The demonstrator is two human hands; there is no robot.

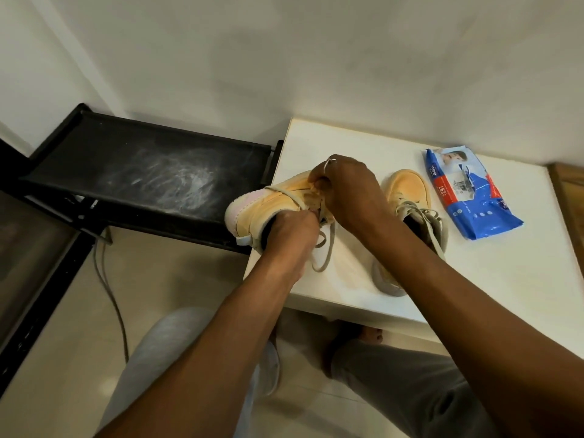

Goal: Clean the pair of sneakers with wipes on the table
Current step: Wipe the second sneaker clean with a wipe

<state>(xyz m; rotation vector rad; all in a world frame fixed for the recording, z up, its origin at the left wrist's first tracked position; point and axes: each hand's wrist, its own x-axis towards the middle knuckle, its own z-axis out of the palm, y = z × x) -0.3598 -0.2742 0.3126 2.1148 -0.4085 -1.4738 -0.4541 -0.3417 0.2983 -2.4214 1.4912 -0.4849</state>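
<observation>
My left hand (294, 229) and right hand (347, 191) both pinch laces (329, 246) of sneaker (278, 197) overhanging worktop (347, 137) edge. Risk, I judge: hard tug tips it off. Second sneaker (407, 189) and wipes pack (471, 197) sit rightward.

Your left sneaker (278, 197) and right sneaker (407, 188) look like matt, soft cloth with woven laces (325, 248), on a smooth white table (505, 279) with a faint sheen. The wipes pack (480, 213) at the right is glossy, crinkled plastic film; the black shelf (142, 165) at the left is matt and dust-smeared.
</observation>
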